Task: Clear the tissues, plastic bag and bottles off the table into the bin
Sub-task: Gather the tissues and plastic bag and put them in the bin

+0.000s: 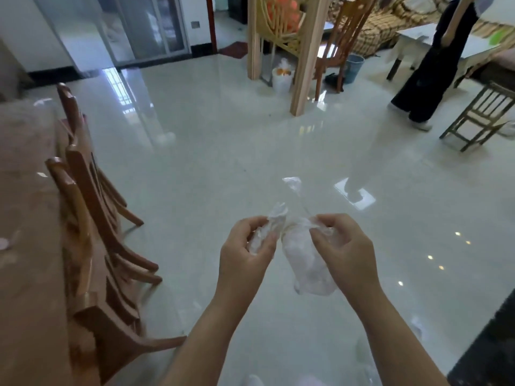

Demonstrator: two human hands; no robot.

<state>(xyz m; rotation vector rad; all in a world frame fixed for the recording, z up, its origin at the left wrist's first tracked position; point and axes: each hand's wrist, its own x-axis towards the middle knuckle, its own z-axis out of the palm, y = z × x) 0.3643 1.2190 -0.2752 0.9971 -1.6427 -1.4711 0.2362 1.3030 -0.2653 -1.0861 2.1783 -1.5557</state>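
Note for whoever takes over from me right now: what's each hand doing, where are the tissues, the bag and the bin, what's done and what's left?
Left hand: grips a crumpled white tissue.
Right hand: pinches the top of a clear plastic bag, which hangs below it.
Both hands are over the glossy tiled floor, away from the brown wooden table on the left.
Bins: a white bin by the wooden post and a grey-blue bin further right, both far across the room.
Done: the tissue and bag are off the table.
Left: carry both to a bin and drop them in. No bottles are in view; check the table.

No readable text, no labels, no brands, no numbers, no signs anywhere
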